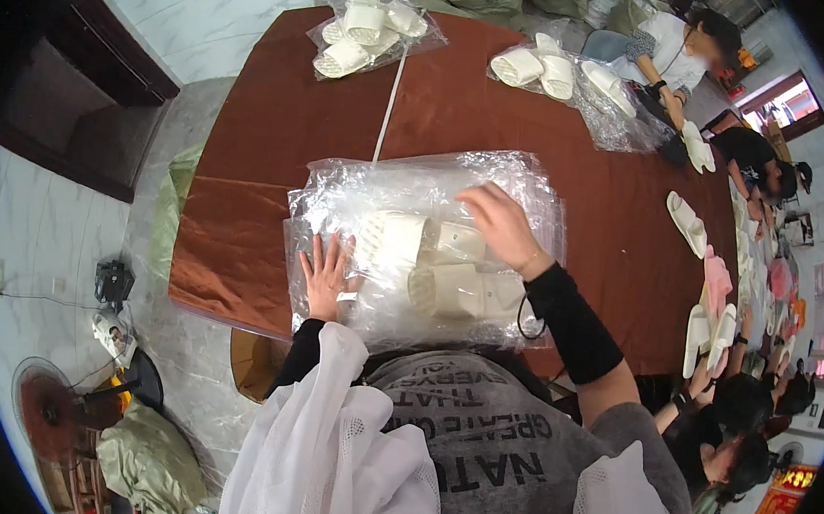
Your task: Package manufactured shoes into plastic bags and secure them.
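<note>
Two pairs of cream-white slippers [445, 291] lie in front of me inside or under clear plastic bags; the film's layering is hard to make out. The flat stack of clear plastic bags [341, 178] spreads out beneath and around them. My left hand [326, 278] lies flat on the film at the left of the slippers, fingers spread, holding nothing. Over the far right part of the bags is my right hand [498, 223], its fingers loosely bent and pointing left, with nothing seen in it. Whether its fingertips touch the film I cannot tell.
A reddish-brown cloth covers the table [279, 114]. Bagged slippers [361, 29] sit at the far left edge, more slippers [554, 74] at the far right. Loose slippers [686, 224] line the right side, where other people work. A fan [43, 410] stands on the left.
</note>
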`<state>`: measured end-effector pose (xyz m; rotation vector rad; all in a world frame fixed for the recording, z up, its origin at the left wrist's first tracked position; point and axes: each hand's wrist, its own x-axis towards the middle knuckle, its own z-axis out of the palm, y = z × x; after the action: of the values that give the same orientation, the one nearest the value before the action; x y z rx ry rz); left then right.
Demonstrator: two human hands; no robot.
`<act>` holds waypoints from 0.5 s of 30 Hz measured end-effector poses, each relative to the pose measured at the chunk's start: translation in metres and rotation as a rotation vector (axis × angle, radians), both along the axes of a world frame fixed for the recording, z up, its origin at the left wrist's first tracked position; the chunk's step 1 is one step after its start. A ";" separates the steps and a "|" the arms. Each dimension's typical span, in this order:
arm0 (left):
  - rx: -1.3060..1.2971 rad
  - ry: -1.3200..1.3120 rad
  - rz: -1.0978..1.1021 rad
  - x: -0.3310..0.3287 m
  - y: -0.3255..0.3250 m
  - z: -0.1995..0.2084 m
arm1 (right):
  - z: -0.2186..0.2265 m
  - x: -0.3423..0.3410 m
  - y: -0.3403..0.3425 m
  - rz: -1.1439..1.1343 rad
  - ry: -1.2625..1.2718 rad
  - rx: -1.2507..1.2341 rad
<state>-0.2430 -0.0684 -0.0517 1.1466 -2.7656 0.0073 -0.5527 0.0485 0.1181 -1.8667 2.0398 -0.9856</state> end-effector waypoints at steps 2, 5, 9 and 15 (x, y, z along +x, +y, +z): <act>0.076 0.062 -0.013 -0.002 -0.003 0.001 | -0.029 -0.017 0.039 -0.234 -0.208 0.182; 0.238 0.174 -0.040 0.036 -0.025 -0.007 | -0.048 -0.010 0.070 -0.322 -0.340 0.323; 0.544 0.549 0.023 0.015 -0.027 0.054 | -0.082 -0.027 0.115 -0.555 -0.112 0.299; 0.471 0.657 0.022 -0.015 0.027 0.078 | -0.100 -0.044 0.118 -0.483 0.055 0.070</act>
<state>-0.2583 -0.0411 0.0266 1.0186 -2.2041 -0.8872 -0.5964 0.1665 0.0183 -1.4054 2.5886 -0.9516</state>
